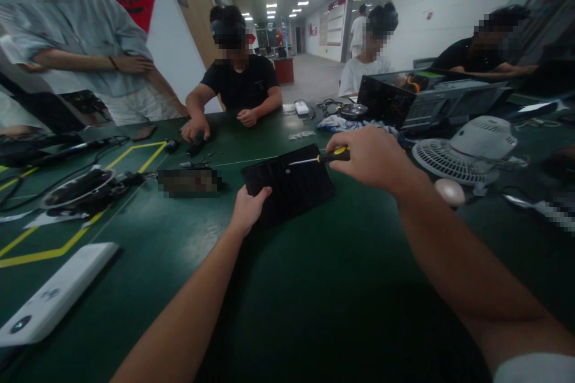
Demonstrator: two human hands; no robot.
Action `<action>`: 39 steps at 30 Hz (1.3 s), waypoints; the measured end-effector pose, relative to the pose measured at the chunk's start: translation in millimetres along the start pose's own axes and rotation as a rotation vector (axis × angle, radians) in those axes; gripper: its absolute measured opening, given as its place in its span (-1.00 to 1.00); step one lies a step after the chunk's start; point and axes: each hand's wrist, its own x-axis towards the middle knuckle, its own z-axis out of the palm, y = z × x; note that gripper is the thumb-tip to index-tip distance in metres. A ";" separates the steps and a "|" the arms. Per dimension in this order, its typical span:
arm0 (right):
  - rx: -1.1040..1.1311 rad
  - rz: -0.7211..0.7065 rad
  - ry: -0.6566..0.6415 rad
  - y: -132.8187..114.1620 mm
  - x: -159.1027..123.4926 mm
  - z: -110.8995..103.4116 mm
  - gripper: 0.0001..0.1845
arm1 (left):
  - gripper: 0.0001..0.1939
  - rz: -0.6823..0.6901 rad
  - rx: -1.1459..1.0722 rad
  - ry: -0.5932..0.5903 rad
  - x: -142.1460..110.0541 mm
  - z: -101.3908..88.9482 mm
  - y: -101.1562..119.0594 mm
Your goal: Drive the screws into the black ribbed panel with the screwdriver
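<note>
My left hand (250,208) grips the near left edge of a flat black panel (296,191), its thumb lying over the top face. In my right hand (366,158) is a screwdriver (333,155) with a black and yellow handle, pointing left. Its metal shaft crosses above the panel, and the tip is close to a small round silver spot (288,171) on the panel. Whether the tip touches the panel I cannot tell. The panel is held tilted over the dark green table (314,287).
To the right stand a white fan (467,152), a pale rounded object (449,191) and an opened computer case (431,99). On the left lie a white elongated device (58,293) and a cable bundle (81,188). Across the table a person in black (242,81) has a hand on a dark object.
</note>
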 end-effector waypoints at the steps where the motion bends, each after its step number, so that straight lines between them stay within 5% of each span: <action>1: -0.001 0.002 0.011 -0.7 0.0 0.5 -0.69 | -0.50 -0.001 -0.004 -0.001 -0.3 0.2 0.4; 39: -0.018 -0.006 -0.008 -13.9 -1.4 7.9 -0.69 | -0.49 -0.023 -0.019 0.006 -1.2 1.9 0.9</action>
